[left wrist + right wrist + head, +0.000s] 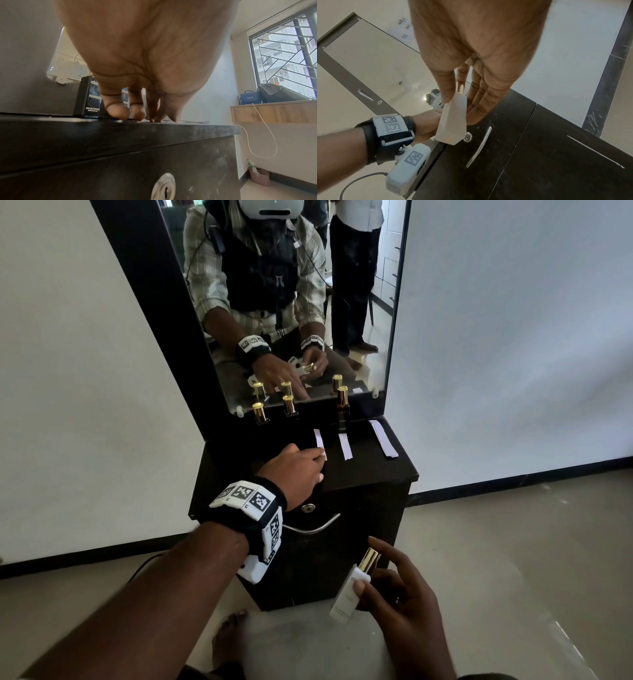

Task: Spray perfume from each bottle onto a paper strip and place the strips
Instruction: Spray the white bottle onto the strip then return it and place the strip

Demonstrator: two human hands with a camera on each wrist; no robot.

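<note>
Head view. We note the black cabinet (370, 474) filling the middle of the frame, its mirror (291, 302) rising behind it into the upper centre.

Along the back edge of the cabinet top stand three gold-capped dark bottles: one at left (259, 413), one beside it (289, 405), a taller one (342, 409) right of centre.

Three paper strips lie flat on the top, each with its long axis running from the mirror toward the lower frame. Far strip (384, 438) sits toward the right edge, middle strip (345, 447) just below the tall bottle, near strip (319, 442) left of centre.

Our left hand (294, 470) lies on the cabinet top, centre frame, fingers bent downward and close together. The fingertips (118, 112) touch the surface in the left wrist view, at the lower end of the near strip. Whether they pinch the paper or only press it, we cannot tell.

Our right hand (402, 594) is low in the frame, lower right of centre, well apart from the strips. Thumb and fingers clamp a white bottle (352, 587), gold cap tilted to the upper right.

Judgement: the near strip lies directly ahead of the left fingertips, lengthwise away from them. The left hand is plainly the nearer one. The bottle must come up to meet the paper, or the paper down to it.
</note>
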